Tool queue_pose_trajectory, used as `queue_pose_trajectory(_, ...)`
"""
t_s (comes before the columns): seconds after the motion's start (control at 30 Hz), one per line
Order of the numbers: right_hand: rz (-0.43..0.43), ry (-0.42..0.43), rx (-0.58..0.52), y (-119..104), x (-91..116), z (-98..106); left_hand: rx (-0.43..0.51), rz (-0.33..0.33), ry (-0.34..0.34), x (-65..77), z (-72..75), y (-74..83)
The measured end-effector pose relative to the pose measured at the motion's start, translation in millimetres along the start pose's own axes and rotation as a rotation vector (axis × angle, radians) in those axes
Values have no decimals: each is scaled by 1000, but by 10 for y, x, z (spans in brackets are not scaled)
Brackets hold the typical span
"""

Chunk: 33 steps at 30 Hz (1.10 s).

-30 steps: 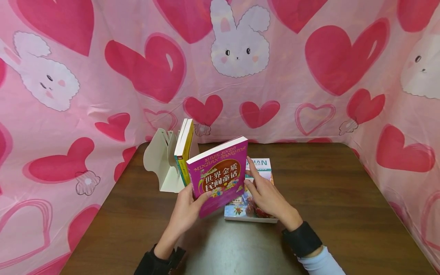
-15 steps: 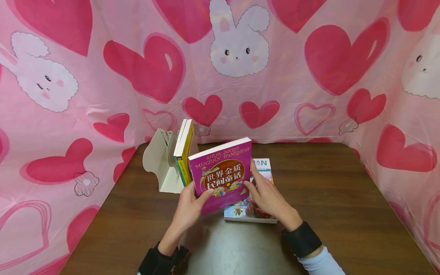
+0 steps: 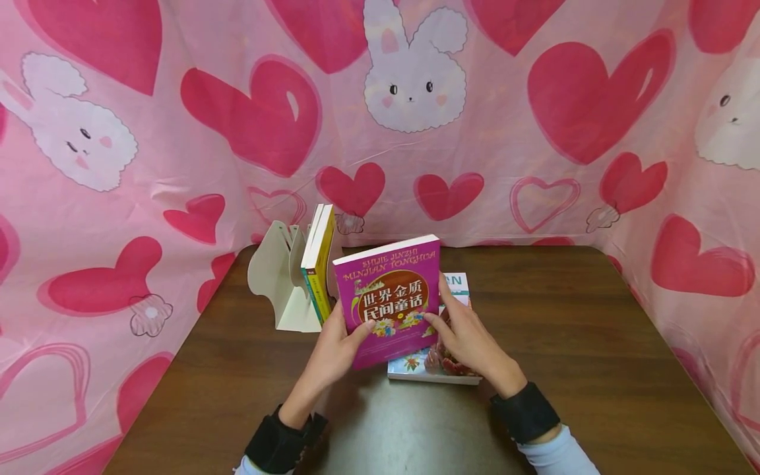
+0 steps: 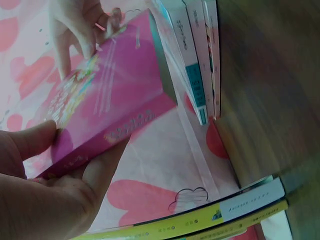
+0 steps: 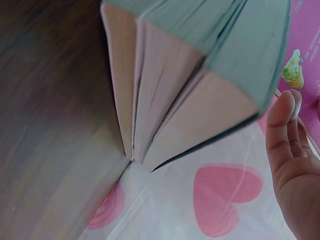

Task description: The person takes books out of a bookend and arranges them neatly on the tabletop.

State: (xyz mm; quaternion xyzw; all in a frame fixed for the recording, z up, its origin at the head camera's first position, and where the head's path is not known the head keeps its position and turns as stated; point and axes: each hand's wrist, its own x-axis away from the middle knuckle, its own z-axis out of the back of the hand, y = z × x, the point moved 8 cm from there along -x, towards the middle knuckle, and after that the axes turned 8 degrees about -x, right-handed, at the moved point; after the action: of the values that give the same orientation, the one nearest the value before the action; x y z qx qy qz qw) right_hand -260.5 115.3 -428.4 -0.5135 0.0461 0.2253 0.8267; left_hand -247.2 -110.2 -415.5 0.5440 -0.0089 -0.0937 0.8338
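Observation:
Between my two hands a purple paperback book [image 3: 388, 297] is held up, its front cover facing me and its top leaning slightly back. My left hand [image 3: 334, 346] grips the left edge, thumb on the cover and fingers behind, beside the spine seen in the left wrist view. On the opposite edge, my right hand [image 3: 469, 336] pinches the book with its thumb on the front. Behind and below it lies a stack of books [image 3: 410, 364], partly covered by the purple book and my right hand. The right wrist view shows the stack's page edges [image 5: 200, 115] close up.
A cream bookend rack [image 3: 270, 277] stands at the back left of the brown wooden table [image 3: 564, 330]. Yellow and green books [image 3: 319, 257] stand upright in it, just left of the purple book. A pink heart-and-rabbit curtain [image 3: 499, 138] encloses the table's back and sides.
The purple book has shifted a little right and up and turned to face me more squarely. My left hand moved right with it; the right hand moved only slightly. Rack and stack stayed put.

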Motion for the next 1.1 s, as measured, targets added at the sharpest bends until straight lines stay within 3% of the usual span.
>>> queue_pose_trajectory(0.3,-16,18,0,-7,-4,78,-132,-36,-60,-103,-8,68)
queue_pose_trajectory(0.5,-32,16,0,18,6,111,-144,-56,-85,-115,-3,69)
queue_pose_trajectory(0.87,-87,39,-20,78,31,131,-180,-30,137,-123,122,78)
queue_pose_trajectory(1.1,-117,23,-15,116,48,166,-262,-73,149,-109,65,128)
